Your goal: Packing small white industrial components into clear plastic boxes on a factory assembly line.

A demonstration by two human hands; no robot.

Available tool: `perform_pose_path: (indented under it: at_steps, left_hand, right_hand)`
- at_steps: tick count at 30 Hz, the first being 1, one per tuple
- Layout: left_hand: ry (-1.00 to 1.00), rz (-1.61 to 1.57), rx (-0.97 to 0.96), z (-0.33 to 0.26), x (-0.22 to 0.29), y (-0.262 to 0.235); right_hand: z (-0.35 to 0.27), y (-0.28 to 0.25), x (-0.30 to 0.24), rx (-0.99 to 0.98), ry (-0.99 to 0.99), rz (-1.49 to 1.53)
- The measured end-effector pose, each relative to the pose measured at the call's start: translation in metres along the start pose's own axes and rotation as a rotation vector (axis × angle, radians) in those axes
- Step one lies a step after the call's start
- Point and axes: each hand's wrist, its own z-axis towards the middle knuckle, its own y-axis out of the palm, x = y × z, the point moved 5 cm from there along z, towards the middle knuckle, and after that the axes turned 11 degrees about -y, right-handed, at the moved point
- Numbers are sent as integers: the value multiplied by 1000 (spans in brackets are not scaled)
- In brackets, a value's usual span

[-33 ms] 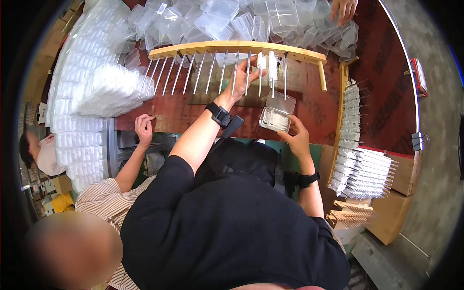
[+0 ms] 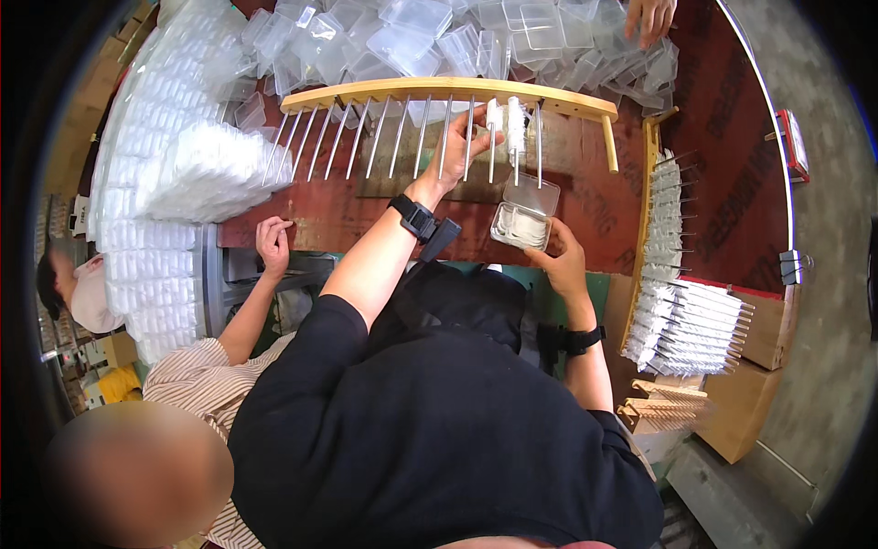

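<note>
Up at twelve o'clock in our view, our left hand [image 2: 460,146] reaches among the metal pins of a curved wooden rack [image 2: 439,89]. Its fingers [image 2: 483,145] are narrowed around a small white roll [image 2: 495,115] that sits on one pin, thumb and forefinger closing on it. A second white roll [image 2: 515,125] sits on the next pin, just to the three o'clock side of those fingers and apart from them. A black wristband [image 2: 416,218] wraps that arm.

Our right hand [image 2: 560,261] is lower, toward four o'clock from the left, and its fingers grip a small clear plastic box [image 2: 523,220] from beneath. The box has its lid swung up and white rolls packed inside. It hangs directly below the rolls on the pins, at six o'clock from our left fingers, near but not touching them.

Farther along the red-brown tabletop [image 2: 604,206], a heap of empty clear boxes [image 2: 430,37] lies beyond the rack at twelve o'clock. Stacks of filled boxes [image 2: 174,156] stand at nine o'clock. A second pin rack loaded with white rolls [image 2: 672,274] runs down the three o'clock side.

Another person's hand [image 2: 273,243] rests on the tabletop edge at eight o'clock, and someone else's hand [image 2: 649,16] shows at the top rim.
</note>
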Motion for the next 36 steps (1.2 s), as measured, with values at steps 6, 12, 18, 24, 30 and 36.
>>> perform_pose_path:
  at_steps: [6, 12, 18, 24, 30, 36]
  left_hand:
    - [21, 26, 0, 5, -2, -4]
    - [27, 30, -15, 3, -5, -6]
    - [46, 96, -16, -12, -6, -5]
    - [18, 63, -60, -41, 12, 8]
    - [23, 147, -41, -62, 14, 10]
    - [-1, 223, -40, -85, 15, 12]
  right_hand:
    - [8, 3, 0, -4, -51, 50]
    - [10, 6, 0, -10, -42, 47]
    - [14, 11, -5, -21, -34, 52]
    - [16, 22, -28, -34, -76, 31]
    - [17, 27, -28, -50, -147, -16]
    - [15, 32, -25, -49, -78, 26]
